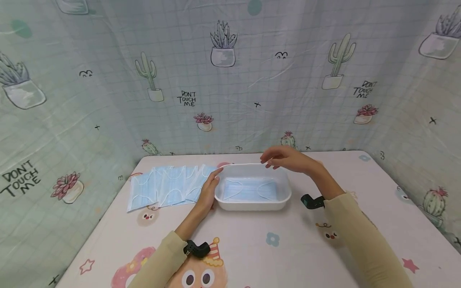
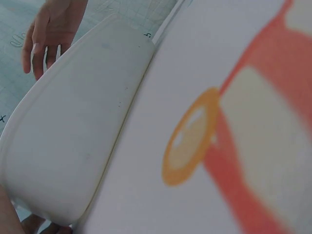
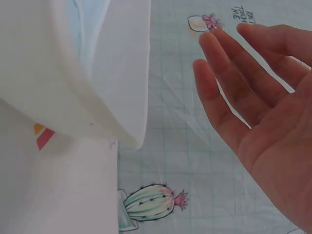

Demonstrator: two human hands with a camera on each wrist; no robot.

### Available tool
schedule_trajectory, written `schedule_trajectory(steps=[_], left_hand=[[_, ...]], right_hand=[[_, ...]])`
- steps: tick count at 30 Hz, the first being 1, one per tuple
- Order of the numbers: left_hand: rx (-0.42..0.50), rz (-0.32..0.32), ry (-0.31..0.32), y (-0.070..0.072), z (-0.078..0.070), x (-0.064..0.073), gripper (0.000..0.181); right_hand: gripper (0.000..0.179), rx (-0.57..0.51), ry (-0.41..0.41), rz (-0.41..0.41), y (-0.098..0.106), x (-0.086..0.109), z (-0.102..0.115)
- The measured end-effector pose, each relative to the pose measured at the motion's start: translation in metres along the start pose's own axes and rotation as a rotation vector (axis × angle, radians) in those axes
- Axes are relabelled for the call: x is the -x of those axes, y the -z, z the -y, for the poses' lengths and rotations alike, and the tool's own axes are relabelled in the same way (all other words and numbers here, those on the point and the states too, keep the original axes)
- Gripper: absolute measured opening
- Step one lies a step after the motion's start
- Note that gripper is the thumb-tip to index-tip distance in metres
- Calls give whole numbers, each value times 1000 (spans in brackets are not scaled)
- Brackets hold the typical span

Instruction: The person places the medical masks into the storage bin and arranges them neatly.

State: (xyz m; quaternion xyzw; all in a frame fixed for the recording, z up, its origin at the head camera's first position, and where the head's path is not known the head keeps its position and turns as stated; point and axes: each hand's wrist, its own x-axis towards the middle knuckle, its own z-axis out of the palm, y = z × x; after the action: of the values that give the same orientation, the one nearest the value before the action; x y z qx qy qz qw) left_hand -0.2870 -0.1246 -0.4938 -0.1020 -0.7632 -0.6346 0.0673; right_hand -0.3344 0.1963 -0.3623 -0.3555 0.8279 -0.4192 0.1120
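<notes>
A white plastic basin [image 1: 252,206] with rounded corners stands on the table. Inside it lies a light blue disposable face mask [image 1: 250,192] with white ear loops. My left hand [image 1: 207,193] holds the basin by its left end; in the left wrist view, fingertips [image 2: 53,228] show past the basin's lower corner. Above the far right part of the rim hovers my right hand [image 1: 288,158], its fingers [image 3: 243,83] loosely extended and nothing in them.
Left of the basin, several blue face masks [image 1: 169,186] lie overlapping in a row. The table [image 1: 288,248] has a pale cartoon-print cover. A cactus-print curtain [image 1: 252,80] hangs behind the table and along both sides.
</notes>
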Motion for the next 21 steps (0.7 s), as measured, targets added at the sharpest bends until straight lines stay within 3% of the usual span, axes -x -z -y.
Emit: schedule_trajectory(steps=[14, 21], left_hand=[[11, 12, 8, 0, 2, -1, 45], [11, 5, 11, 0, 2, -1, 45]], right_hand=[[29, -145, -100, -328, -10, 28, -33], [35, -181, -221, -456, -21, 27, -45]])
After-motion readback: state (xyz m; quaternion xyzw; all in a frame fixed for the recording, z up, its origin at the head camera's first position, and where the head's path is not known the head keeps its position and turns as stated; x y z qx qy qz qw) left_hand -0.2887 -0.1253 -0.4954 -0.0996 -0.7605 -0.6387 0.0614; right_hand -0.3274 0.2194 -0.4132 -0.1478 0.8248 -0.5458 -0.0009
